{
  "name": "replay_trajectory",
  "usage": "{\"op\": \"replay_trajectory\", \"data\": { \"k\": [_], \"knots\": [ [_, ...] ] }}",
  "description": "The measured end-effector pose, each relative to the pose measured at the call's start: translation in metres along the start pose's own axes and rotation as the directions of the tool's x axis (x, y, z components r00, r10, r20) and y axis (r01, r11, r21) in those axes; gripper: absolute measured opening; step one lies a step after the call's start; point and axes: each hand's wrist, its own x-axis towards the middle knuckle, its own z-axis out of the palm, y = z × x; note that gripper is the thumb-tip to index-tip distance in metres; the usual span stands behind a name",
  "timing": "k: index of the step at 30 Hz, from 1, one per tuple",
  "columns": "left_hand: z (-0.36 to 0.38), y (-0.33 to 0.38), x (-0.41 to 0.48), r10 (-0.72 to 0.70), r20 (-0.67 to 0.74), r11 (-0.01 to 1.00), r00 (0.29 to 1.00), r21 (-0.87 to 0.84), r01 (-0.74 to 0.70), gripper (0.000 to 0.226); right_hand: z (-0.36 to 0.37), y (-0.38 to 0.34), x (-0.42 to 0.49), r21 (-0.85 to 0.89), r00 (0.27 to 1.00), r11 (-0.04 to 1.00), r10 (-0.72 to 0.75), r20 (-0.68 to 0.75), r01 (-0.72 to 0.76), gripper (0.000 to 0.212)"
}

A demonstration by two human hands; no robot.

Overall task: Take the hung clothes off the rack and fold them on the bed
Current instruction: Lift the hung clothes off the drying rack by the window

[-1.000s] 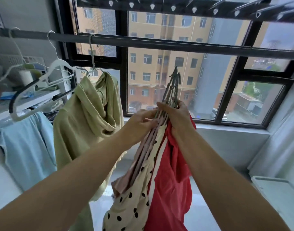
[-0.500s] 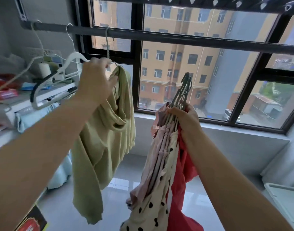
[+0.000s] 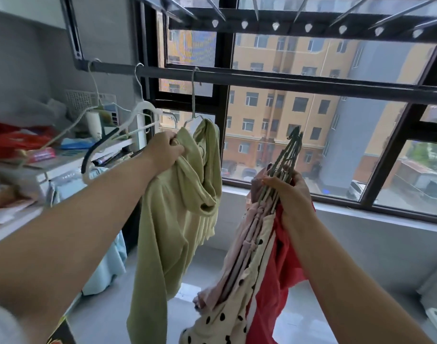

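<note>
Fig. — head view, person at window w/ drying rack. From my remote seat I read it thus.

L hand (image 3: 162, 151): closed on the shoulder/neck fabric of the green hoodie (image 3: 172, 219), fingers bunched in the cloth. The hoodie hangs from a grey hanger (image 3: 193, 100) whose hook sits over the dark rack bar (image 3: 262, 81); the garment drapes down to lower frame, one sleeve hanging free.

R hand (image 3: 293, 194): closed round a bundle of grey-green hangers (image 3: 290, 150), hooks fanned upward and clear of the bar — apart from it, not hooked on. Below the grip hang several garments pressed together: pink items (image 3: 247, 232), a cream polka-dot piece (image 3: 227, 319) and a red garment (image 3: 274, 281) nearest the R forearm. I cannot tell how many pieces are in the bundle.

Left of the hoodie, on the same bar: two more hooks w/ bare hangers, incl. a white hanger (image 3: 138, 115) and a dark-ended one below it. A light-blue garment (image 3: 108, 269) hangs lower, behind the L forearm.

Far left: a cluttered shelf (image 3: 51, 165) w/ red packets and misc. items, partly blurred. Above: an overhead rack w/ pegs (image 3: 306, 27). Background: window (image 3: 286, 120) onto yellow buildings. Bed not in frame.
</note>
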Motion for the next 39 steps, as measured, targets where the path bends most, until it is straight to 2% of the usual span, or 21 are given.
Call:
{"op": "replay_trajectory", "data": {
  "k": [3,5,7,12,15,18,21,22,24,27,29,34,36,39],
  "knots": [
    [0.002,0.003,0.002,0.056,-0.037,0.998,0.998,0.041,-0.055,0.002,0.007,-0.007,-0.004,-0.058,0.999,0.997,-0.042,0.000,0.042,0.050],
    [-0.001,0.008,0.003,0.064,-0.096,0.998,0.993,0.021,-0.062,0.010,0.012,-0.009,-0.003,-0.098,0.998,0.993,-0.067,-0.003,0.067,0.043],
    [-0.008,0.016,0.002,0.064,-0.137,0.995,0.989,-0.068,-0.073,0.011,0.016,-0.011,-0.003,-0.110,0.997,0.991,-0.080,0.007,0.080,0.041],
    [-0.021,0.029,-0.017,0.089,-0.171,0.969,0.981,-0.213,-0.126,0.022,0.027,-0.010,-0.008,-0.057,0.997,0.996,-0.068,0.028,0.069,0.053],
    [-0.015,0.020,-0.042,0.111,-0.111,0.981,0.988,-0.149,-0.127,0.022,0.035,-0.010,-0.014,-0.058,0.997,0.996,-0.069,0.032,0.070,0.057],
    [0.000,0.012,-0.072,0.183,0.049,0.981,0.982,-0.075,-0.179,0.019,0.042,-0.006,-0.016,-0.115,0.995,0.989,-0.092,0.031,0.095,0.057],
    [0.018,0.012,-0.096,0.235,0.209,0.971,0.949,-0.092,-0.220,0.019,0.046,0.006,-0.018,-0.144,0.997,0.986,-0.077,0.008,0.078,0.065],
    [0.023,0.012,-0.103,0.244,0.245,0.968,0.938,-0.116,-0.221,0.026,0.047,0.011,-0.019,-0.132,0.998,0.989,-0.068,0.007,0.068,0.069],
    [0.028,0.011,-0.109,0.230,0.283,0.971,0.931,-0.130,-0.201,0.037,0.047,0.017,-0.023,-0.118,0.999,0.992,-0.046,-0.003,0.045,0.081],
    [0.032,0.006,-0.116,0.225,0.301,0.974,0.927,-0.084,-0.209,0.033,0.046,0.024,-0.028,-0.134,1.000,0.991,0.006,-0.022,-0.009,0.108],
    [0.039,0.004,-0.122,0.256,0.300,0.965,0.919,-0.029,-0.260,0.036,0.043,0.028,-0.029,-0.170,0.999,0.985,0.020,-0.038,-0.026,0.102],
    [0.062,-0.006,-0.141,0.264,0.311,0.954,0.913,0.058,-0.295,0.049,0.026,0.040,-0.026,-0.191,0.995,0.978,0.075,-0.072,-0.088,0.063],
    [0.069,-0.013,-0.150,0.256,0.320,0.960,0.912,0.030,-0.280,0.057,0.022,0.047,-0.028,-0.191,0.992,0.976,0.092,-0.088,-0.107,0.056],
    [0.072,-0.023,-0.162,0.199,0.366,0.980,0.909,-0.105,-0.172,0.056,0.018,0.057,-0.032,-0.179,0.991,0.978,0.095,-0.097,-0.111,0.058]
  ]
}}
